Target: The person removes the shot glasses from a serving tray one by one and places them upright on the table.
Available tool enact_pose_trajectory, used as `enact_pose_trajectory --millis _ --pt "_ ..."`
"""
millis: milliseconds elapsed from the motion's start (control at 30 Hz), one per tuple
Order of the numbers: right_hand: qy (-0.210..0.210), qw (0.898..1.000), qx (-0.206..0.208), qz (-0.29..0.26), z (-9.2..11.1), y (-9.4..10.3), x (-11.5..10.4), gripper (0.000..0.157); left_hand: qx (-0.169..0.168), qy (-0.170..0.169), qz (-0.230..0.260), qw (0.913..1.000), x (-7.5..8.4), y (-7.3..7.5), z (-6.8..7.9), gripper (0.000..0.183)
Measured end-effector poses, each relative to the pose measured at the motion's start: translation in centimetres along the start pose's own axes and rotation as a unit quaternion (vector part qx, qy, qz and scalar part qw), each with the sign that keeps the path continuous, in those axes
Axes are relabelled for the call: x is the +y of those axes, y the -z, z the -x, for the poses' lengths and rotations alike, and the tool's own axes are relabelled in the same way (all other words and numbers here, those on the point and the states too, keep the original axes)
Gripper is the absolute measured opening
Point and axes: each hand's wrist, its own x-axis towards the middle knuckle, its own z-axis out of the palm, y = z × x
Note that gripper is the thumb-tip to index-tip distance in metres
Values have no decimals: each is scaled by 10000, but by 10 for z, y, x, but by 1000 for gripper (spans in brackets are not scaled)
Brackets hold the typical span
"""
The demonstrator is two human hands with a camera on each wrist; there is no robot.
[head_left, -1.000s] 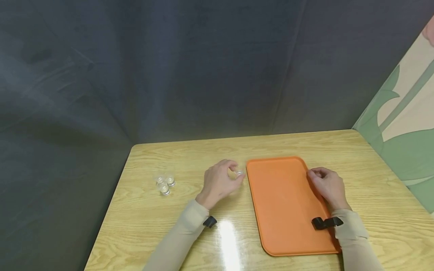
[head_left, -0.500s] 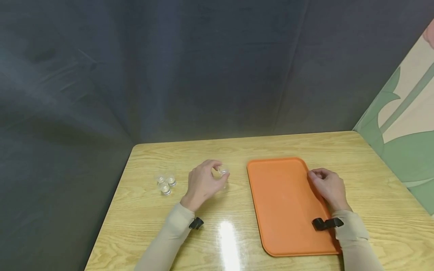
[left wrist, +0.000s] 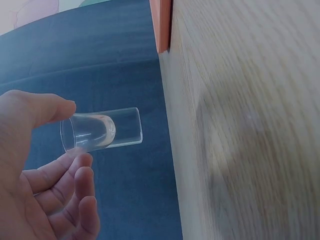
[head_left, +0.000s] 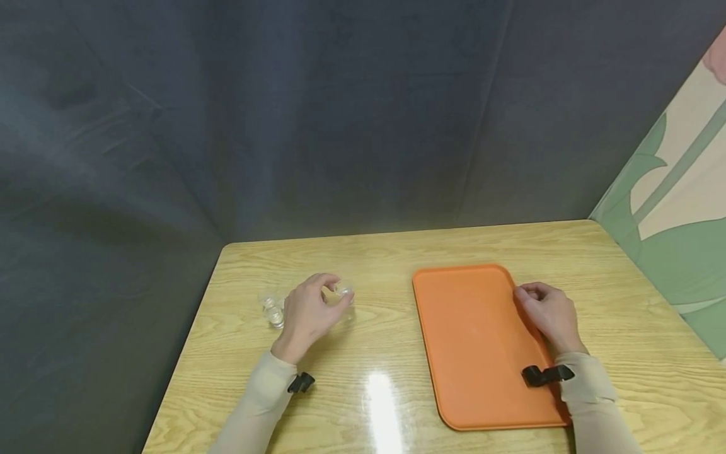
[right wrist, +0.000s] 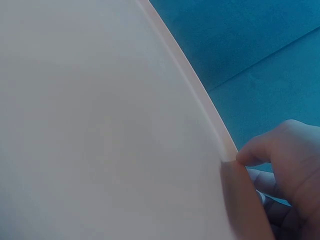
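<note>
My left hand (head_left: pixel 309 311) pinches a small clear shot glass (left wrist: pixel 102 131) near its rim, thumb on one side and fingers on the other. In the left wrist view the thick-based end points away from the palm, and nothing shows inside it. Just left of that hand stand more shot glasses (head_left: pixel 275 317) in a close group, partly covered by the hand in the head view. My right hand (head_left: pixel 549 312) holds the right edge of an orange tray (head_left: pixel 476 347). In the right wrist view, its thumb (right wrist: pixel 245 156) lies on the rim and the other fingers curl outside it.
Both hands are over a wood-grain table (head_left: pixel 374 252). A dark curtain (head_left: pixel 363 113) hangs behind and to the left of it. At the right is a panel with a leaf pattern (head_left: pixel 680 252). A bright light reflection lies on the near tabletop.
My left hand has moved left with the shot glass, from beside the tray's left edge toward the group of glasses, now covering part of it. The right hand and the tray have stayed put.
</note>
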Motion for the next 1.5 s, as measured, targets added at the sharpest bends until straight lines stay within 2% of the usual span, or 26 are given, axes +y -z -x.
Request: enact_pose_trajectory --millis 367,867,1200,1500 --pt "12 10000 18 -22 0 0 1 51 226 206 55 9995 -8 20 10 39" --pt "-20 10000 12 -65 -1 2 2 52 645 484 66 9967 -30 52 19 40" --pt "-78 9999 30 -106 -1 -2 0 52 912 826 72 9924 -55 75 38 37" --pt "-106 9998 -16 -152 0 -1 1 52 1126 1034 -260 9879 -74 92 50 35"
